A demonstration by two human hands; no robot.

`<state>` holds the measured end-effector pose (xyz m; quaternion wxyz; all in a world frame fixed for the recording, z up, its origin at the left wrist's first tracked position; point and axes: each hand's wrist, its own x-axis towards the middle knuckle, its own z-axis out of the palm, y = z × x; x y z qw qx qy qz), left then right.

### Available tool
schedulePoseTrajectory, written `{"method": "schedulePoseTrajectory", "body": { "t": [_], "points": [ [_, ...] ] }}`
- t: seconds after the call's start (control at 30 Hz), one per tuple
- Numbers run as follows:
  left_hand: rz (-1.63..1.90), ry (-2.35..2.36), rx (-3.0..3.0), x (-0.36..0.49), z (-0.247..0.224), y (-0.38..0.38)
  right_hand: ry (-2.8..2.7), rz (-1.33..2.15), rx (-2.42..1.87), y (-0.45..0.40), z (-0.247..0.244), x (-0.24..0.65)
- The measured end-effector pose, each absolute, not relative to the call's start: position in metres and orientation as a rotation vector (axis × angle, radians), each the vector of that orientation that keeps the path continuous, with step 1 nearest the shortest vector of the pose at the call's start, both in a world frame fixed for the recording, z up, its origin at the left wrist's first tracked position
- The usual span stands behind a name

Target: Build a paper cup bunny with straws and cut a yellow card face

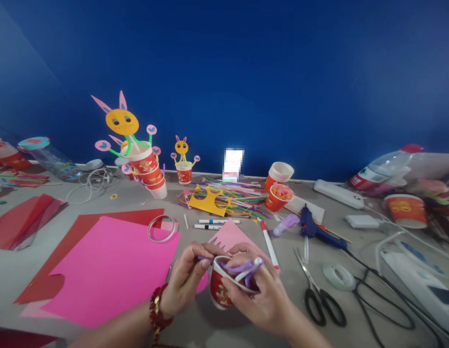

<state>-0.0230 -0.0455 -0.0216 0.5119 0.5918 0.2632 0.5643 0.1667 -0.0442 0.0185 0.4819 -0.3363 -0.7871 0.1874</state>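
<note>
A red paper cup [220, 289] with a gold print tilts in front of me. My right hand [262, 295] is wrapped round its rim and side. Purple pipe cleaners [242, 267] and a white stick [245, 274] poke up out of the cup. At the cup's left rim, my left hand [191, 273] pinches the end of a purple pipe cleaner [205, 259] between thumb and fingers. A pink paper disc [202, 282] shows behind the left hand, close to the cup. The cup's inside is mostly hidden by my right fingers.
Pink paper sheets [115, 270] lie left, with a tape roll [161, 228] on them. Scissors [316, 290], a glue gun [318, 229] and its cable are right. Behind stand finished cup figures [142, 162], pipe cleaners [246, 193], yellow cut-out paper [211, 200] and stacked cups [278, 174].
</note>
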Motion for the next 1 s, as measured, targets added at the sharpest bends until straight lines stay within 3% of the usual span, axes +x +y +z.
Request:
{"method": "schedulePoseTrajectory", "body": {
  "t": [0.27, 0.83, 1.0],
  "points": [
    [1.311, 0.562, 1.141, -0.02, -0.024, -0.04, -1.928, 0.419, -0.834, -0.043, 0.017, 0.167],
    [1.556, 0.632, 2.076, -0.036, -0.029, -0.039, -1.971, 0.404, -0.842, -0.042, 0.022, 0.162],
    [1.591, 0.684, 1.827, -0.03, -0.023, -0.037, -1.955, 0.45, -0.879, -0.043, 0.023, 0.161]
  ]
}}
